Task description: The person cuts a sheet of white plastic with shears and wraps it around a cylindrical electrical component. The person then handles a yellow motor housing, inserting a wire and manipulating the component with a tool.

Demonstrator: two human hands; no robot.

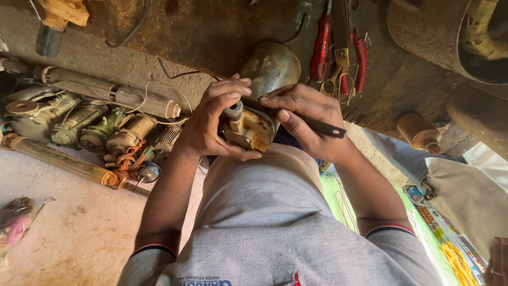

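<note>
The left hand (214,119) is wrapped around a rusty, yellowish metal motor part (247,127). The right hand (304,119), at 3 o'clock from the part, pinches a thin dark flat tool (324,127), perhaps a blade.

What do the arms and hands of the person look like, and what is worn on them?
Both hands, the left hand and the right hand, are bare, with no gloves, rings or watch visible. The forearms are bare too. Short grey sleeves end above the elbows, each cuff edged with thin dark, red and white stripes. The grey shirt has a plain knit look.

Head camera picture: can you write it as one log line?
left hand: grips rusty orange metal motor part | right hand: holds thin dark flat tool against it | red-handled pliers: on bench
</note>
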